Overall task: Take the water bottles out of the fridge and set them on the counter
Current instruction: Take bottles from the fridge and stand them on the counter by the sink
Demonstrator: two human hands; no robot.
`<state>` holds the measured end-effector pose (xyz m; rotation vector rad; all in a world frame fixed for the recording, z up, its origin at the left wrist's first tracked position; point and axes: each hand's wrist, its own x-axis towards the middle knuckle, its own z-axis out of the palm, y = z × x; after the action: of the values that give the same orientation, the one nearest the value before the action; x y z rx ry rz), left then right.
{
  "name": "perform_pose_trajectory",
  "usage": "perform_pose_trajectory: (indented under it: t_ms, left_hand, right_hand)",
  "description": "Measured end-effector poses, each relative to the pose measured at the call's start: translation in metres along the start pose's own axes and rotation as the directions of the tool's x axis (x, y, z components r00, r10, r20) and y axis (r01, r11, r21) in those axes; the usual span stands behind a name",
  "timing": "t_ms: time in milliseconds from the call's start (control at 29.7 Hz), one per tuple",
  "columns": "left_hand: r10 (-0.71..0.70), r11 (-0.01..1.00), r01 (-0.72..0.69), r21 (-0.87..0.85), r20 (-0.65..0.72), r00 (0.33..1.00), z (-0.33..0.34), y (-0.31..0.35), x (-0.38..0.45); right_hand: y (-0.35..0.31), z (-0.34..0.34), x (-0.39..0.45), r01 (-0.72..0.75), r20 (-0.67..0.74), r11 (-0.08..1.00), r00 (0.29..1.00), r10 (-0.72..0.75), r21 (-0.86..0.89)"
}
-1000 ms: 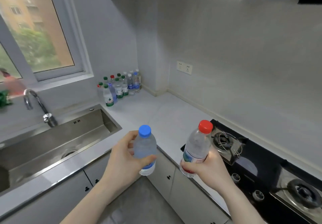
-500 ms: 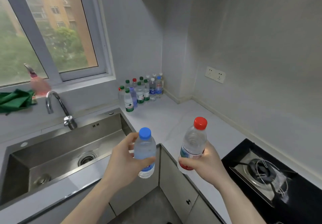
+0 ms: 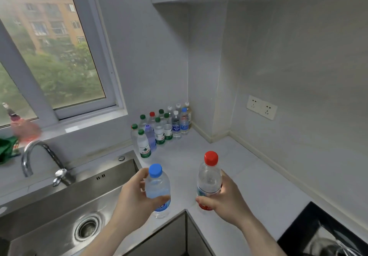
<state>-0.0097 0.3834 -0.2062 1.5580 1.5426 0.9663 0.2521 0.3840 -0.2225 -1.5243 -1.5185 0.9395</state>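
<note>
My left hand [image 3: 135,202] grips a clear water bottle with a blue cap [image 3: 157,186], held upright above the inner corner of the white counter [image 3: 249,176]. My right hand [image 3: 225,200] grips a taller clear bottle with a red cap [image 3: 209,178], also upright, just right of the first. A cluster of several water bottles [image 3: 161,128] with green, red, white and blue caps stands at the back of the counter under the window, well beyond both hands. The fridge is out of sight.
A steel sink [image 3: 59,212] with a curved tap [image 3: 39,160] lies to the left. A black gas hob [image 3: 322,233] sits at the lower right. A double wall socket [image 3: 261,107] is on the right wall. Grey cabinet doors [image 3: 171,237] hang below the counter corner.
The view has swung left and closer to the counter corner. Both hands have carried their bottles forward over the counter, toward the standing cluster; the hob has slid to the frame's right edge.
</note>
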Motion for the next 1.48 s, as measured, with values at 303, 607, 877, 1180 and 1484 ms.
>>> perform_pose_trajectory:
  t_ms: [303,607,877,1180,1484]
  left_hand:
    - [-0.061,0.997,0.058,0.058,0.054,0.997,0.007,-0.036,0.086]
    - [-0.108,0.956,0.063,0.286,0.142,0.984,-0.001,-0.093,0.182]
    - [-0.084,0.875,-0.049,0.482,0.251,0.964,0.008,-0.140,0.232]
    - [-0.088,0.871,-0.089,0.484,0.331,0.939,0.022,-0.161,0.258]
    - [0.001,0.837,-0.183,0.515,0.333,0.943,0.035,-0.163,0.291]
  right_hand:
    - [0.028,0.021,0.071,-0.104,0.011,0.994,0.994,0.104,-0.021]
    - [0.052,0.080,0.129,-0.307,-0.042,0.944,0.952,0.304,-0.122]
    - [0.063,0.124,0.158,-0.379,-0.135,0.895,0.925,0.356,-0.236]
    - [0.078,0.148,0.184,-0.447,-0.129,0.833,0.894,0.429,-0.326]
    - [0.097,0.151,0.209,-0.461,-0.131,0.860,0.887,0.442,-0.220]
